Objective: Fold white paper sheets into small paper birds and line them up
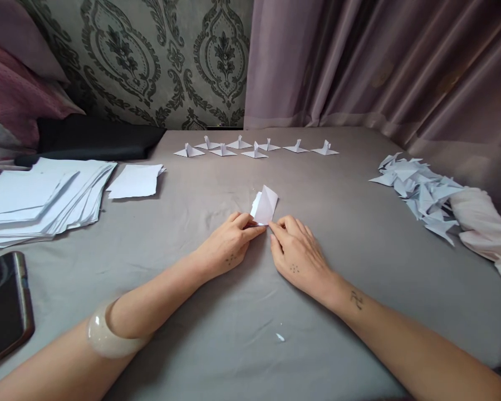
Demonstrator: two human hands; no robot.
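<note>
A partly folded piece of white paper (265, 206) is on the grey cloth in front of me, its pointed flap facing away. My left hand (236, 236) grips its near left edge, fingers closed along the bottom fold. The fingertips of my right hand (294, 245) are pinched at the near right corner of the same paper. Several small folded paper figures (255, 151), each with flat wings and an upright middle, stand in two rough rows beyond my hands.
Stacked white sheets (45, 206) lie at the left, with a smaller paper pile (134, 181) beside them. A phone (4, 306) rests at the left edge. At the right are heaped folded papers (421, 189) and a pale cloth (484, 223). A paper scrap (280, 337) lies near me.
</note>
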